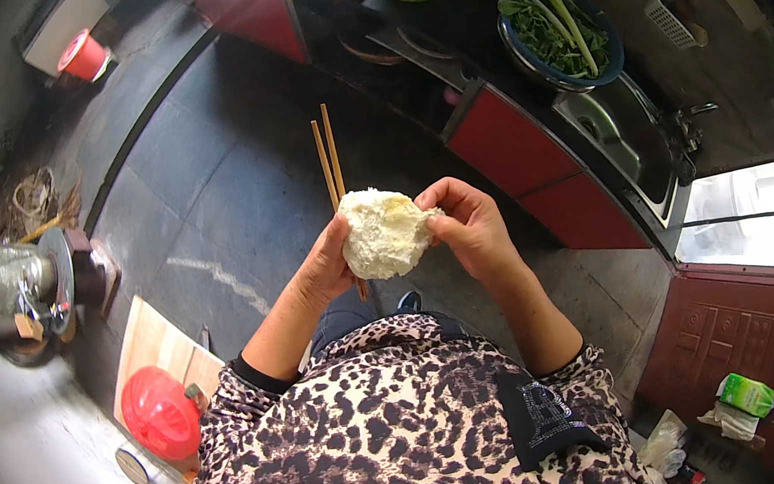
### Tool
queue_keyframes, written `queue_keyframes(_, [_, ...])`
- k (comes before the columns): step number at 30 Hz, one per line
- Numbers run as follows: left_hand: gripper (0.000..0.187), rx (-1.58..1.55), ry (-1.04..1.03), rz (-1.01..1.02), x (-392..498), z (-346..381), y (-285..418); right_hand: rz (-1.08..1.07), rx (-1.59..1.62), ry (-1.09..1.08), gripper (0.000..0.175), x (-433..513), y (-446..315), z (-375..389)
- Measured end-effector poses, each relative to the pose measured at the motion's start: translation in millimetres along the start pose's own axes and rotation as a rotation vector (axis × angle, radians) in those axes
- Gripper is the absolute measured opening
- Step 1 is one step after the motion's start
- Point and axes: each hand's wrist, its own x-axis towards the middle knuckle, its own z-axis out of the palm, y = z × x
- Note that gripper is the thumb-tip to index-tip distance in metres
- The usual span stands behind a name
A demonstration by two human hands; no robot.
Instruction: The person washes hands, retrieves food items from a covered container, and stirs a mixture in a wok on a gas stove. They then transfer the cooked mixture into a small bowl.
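A pale, rough-surfaced piece of what looks like steamed bread is held up in front of my body. My left hand grips its left side, thumb at the front edge. A pair of wooden chopsticks sticks out behind the bread, and the same hand appears to hold them; their middle part is hidden. On the other side, my right hand pinches a small bit at the bread's right edge between thumb and fingers. That bit still touches the larger piece.
A counter with red cabinet doors curves along the right, bearing a basin of leafy greens beside a metal sink. At left are a wooden board and a red plastic cover or bowl. A red bucket stands farther off.
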Motion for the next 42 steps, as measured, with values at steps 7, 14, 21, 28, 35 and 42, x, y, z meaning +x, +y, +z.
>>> queue_keyframes(7, [0.095, -0.115, -0.2, -0.103, 114.2, -43.7, 74.0, -0.251, 0.564, 0.077, 0.022, 103.2, -26.3, -22.7])
queue_keyframes(14, [0.07, 0.057, -0.022, -0.231, 200.5, -99.1, 156.6, -0.22, 0.468, 0.333, 0.038, 173.0, -53.9, -41.7])
queue_keyframes(21, [0.057, -0.145, 0.037, -0.303, 269.3, -109.7, 195.9, -0.205, 0.478, 0.417, 0.024, 217.8, -56.9, -50.6])
queue_keyframes(28, [0.044, 0.163, 0.078, -0.21, 357.1, -119.0, 221.5, -0.324, 0.443, 0.168, 0.019, 269.7, -117.7, -62.8])
queue_keyframes(35, [0.026, 0.371, 0.342, -0.107, 456.0, -119.1, 271.0, -0.73, 0.37, -0.542, 0.013, 318.9, -249.3, -38.4])
queue_keyframes(42, [0.039, 0.862, 0.272, 0.088, 589.8, -100.6, 294.3, -1.079, 0.451, -0.56, 0.012, 383.3, -278.9, -66.4])
